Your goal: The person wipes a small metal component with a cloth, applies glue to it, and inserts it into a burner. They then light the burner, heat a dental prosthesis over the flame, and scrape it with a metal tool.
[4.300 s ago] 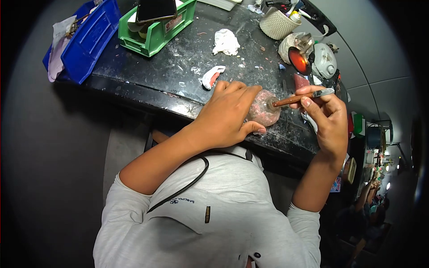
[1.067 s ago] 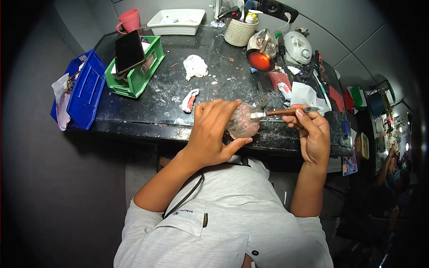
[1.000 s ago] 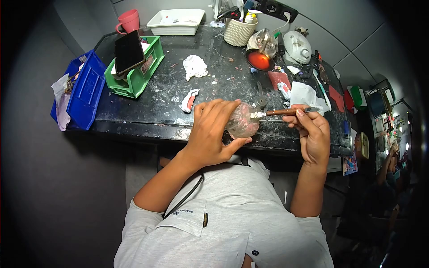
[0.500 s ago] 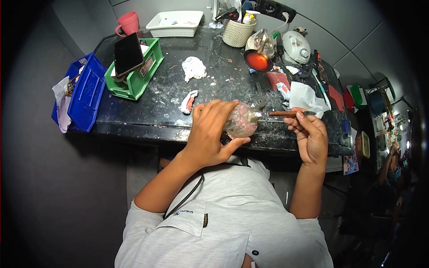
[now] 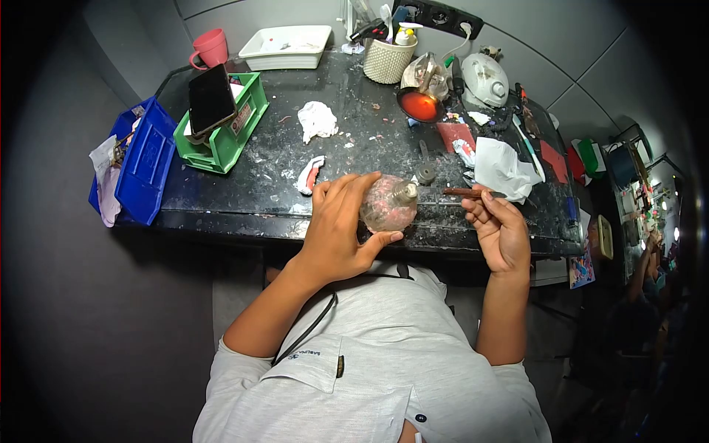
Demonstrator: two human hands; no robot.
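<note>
Left hand (image 5: 336, 229): wrapped around a round glass spirit lamp (image 5: 387, 204), fingers over its top, thumb underneath, holding it at the near edge of the black worktop (image 5: 244, 184).
Right hand (image 5: 501, 229): closed in a pinch on a brown-handled wax knife (image 5: 473, 193), which lies level, tip toward the lamp's metal neck but apart from it.
Nearby: denture piece (image 5: 309, 175) just left of the lamp; crumpled tissue (image 5: 317, 120) farther back; green bin (image 5: 224, 127) carrying a phone (image 5: 210, 97).
</note>
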